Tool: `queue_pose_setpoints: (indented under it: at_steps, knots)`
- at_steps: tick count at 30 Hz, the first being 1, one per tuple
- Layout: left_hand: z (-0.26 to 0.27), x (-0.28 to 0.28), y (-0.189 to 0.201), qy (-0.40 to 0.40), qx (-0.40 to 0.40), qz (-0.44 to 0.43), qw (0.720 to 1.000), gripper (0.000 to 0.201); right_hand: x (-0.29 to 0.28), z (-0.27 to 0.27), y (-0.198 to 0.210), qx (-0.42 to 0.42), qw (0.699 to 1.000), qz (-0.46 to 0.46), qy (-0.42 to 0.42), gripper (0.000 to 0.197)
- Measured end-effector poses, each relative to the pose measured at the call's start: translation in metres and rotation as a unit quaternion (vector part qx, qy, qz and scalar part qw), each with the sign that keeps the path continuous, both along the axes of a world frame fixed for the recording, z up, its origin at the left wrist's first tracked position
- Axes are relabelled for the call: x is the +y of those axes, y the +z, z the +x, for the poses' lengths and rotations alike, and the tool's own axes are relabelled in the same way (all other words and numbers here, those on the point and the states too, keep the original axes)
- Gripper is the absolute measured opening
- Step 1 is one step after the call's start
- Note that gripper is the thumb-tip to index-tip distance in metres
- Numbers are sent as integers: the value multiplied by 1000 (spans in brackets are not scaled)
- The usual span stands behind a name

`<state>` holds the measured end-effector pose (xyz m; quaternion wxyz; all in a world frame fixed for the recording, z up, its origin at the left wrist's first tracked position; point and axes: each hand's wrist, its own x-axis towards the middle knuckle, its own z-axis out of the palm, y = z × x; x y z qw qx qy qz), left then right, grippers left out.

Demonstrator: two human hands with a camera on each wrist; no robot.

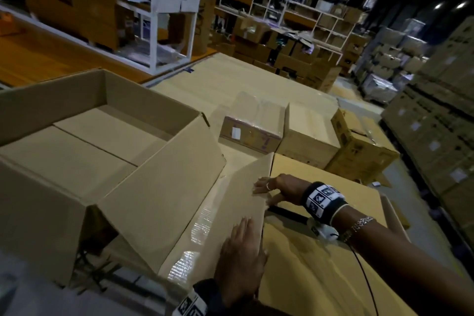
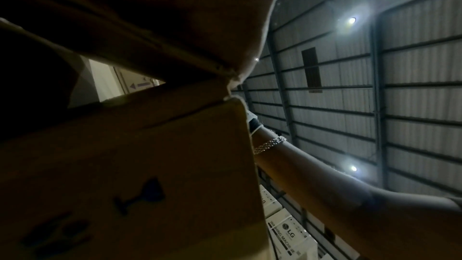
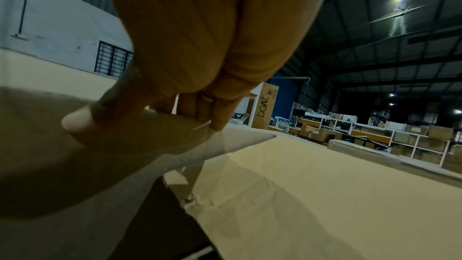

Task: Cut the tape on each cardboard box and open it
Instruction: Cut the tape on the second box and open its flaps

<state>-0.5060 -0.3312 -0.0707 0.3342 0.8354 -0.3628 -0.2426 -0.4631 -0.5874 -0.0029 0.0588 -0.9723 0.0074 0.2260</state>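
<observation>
Reference landmark: the raised flap (image 1: 230, 213) of the near cardboard box (image 1: 320, 251).

1. Left of the flap stands an opened cardboard box (image 1: 84, 141). Its flaps are folded outward and two closed inner cartons (image 1: 77, 146) lie inside. Judgement: this box is finished.
2. The flap itself is tilted up and leans toward the opened box. Strips of clear tape (image 1: 197, 228) remain stuck along its face, so the centre seam appears to be cut through.
3. The left hand (image 1: 241, 256) lies flat, fingers straight, against the near end of the flap.
4. The right hand (image 1: 274, 187) grips the far end of the flap edge, fingers over the top and thumb underneath, as the right wrist view confirms. No cutting tool is identifiable in either hand.
5. Right of the flap, the second top flap (image 1: 328, 213) lies flat and closed. Judgement: this box is about half open.
6. Beyond the flap, a film-wrapped carton (image 1: 252, 128) and a plain sealed carton (image 1: 310, 133) sit side by side. Judgement: these remain to be cut.
</observation>
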Motion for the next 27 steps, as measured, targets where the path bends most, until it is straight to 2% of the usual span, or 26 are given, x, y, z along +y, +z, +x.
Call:
queue_pose_setpoints:
  at_steps: [3, 6, 9, 12, 15, 18, 21, 23, 24, 27]
  knots:
    - [-3, 0, -9, -28, -8, 3, 1000, 91, 0, -3, -3, -33, 999, 20, -10, 46]
    - [-1, 0, -13, -40, -14, -9, 999, 77, 3, -10, -4, -65, 997, 39, -3, 50]
    - [2, 0, -11, -60, -28, 1, 998, 71, 5, -17, 3, -45, 997, 62, -16, 53]
    - [5, 0, 3, -72, -19, 22, 997, 77, 7, -28, 18, 4, 999, 19, -26, 65]
    - [11, -2, 20, -75, -22, 25, 997, 89, 10, -57, 48, 20, 997, 8, -73, 72]
    - [22, -6, 26, -78, -53, 3, 996, 92, 6, -103, 64, 8, 990, 57, -132, 67]
    - [28, -12, 29, -104, -65, -34, 992, 89, 4, -147, 57, 51, 974, 105, -192, 62]
    - [30, -18, 34, -125, -67, -48, 989, 85, 5, -167, 46, 107, 964, 72, -231, 79]
    - [31, -20, 36, -136, -73, -52, 987, 84, 8, -174, 41, 124, 961, 49, -242, 81]
    - [30, -27, 50, -171, -91, -47, 980, 84, 17, -187, 43, 67, 960, 39, -269, 69]
